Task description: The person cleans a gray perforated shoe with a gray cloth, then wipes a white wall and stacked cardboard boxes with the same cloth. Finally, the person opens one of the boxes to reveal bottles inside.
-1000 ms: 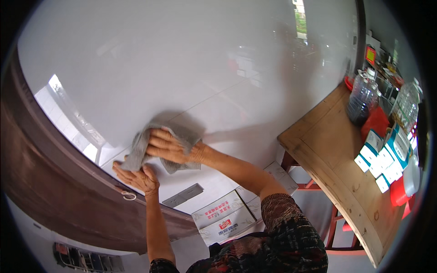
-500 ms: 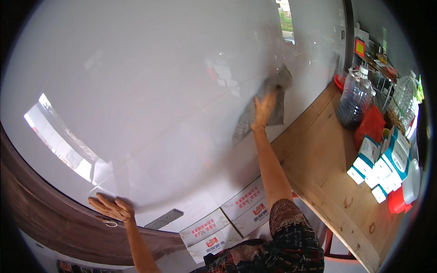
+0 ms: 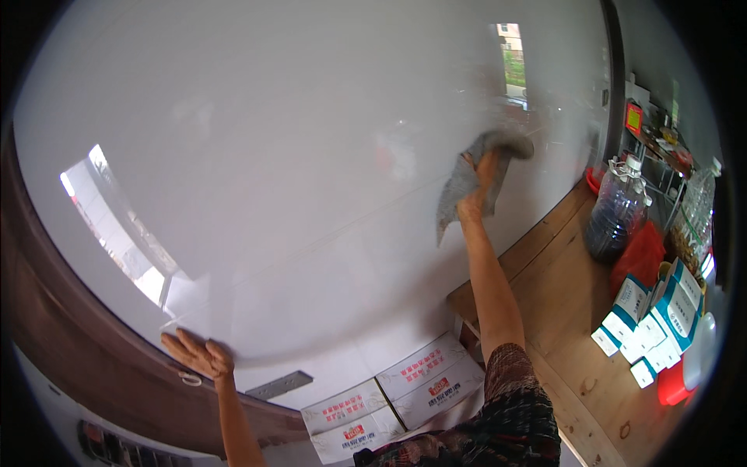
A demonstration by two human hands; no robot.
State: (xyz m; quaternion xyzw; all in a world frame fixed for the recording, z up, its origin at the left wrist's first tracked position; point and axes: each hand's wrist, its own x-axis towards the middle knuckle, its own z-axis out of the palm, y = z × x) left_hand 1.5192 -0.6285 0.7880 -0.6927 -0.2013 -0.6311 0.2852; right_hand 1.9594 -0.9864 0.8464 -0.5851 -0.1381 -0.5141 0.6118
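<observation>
My right hand [image 3: 484, 177] presses a grey cloth [image 3: 461, 188] against a glossy white wall [image 3: 311, 171]. The cloth bunches up above the fingers, and one corner trails below the wrist. Part of my fingers is hidden in its folds. At the lower left, my left hand [image 3: 201, 358] rests on the wall with its fingers stretched out, beside a dark brown curved frame [image 3: 58, 288]. Nothing is in that hand. A small pale ring [image 3: 190, 379] lies just below it, and a grey socket strip [image 3: 278, 385] is fixed to the wall on its right.
On the right stands a wooden table [image 3: 545, 268] bearing a big bottle of dark liquid [image 3: 615, 210], a red plastic bag [image 3: 640, 253], several white-and-teal boxes [image 3: 638, 331] and a red-and-white container [image 3: 675, 383]. Printed cartons [image 3: 424, 381] stand low against the wall.
My right hand and the cloth have shifted up along the wall, and the cloth has folded differently. My left hand keeps its place by the frame. The whole view has moved slightly.
</observation>
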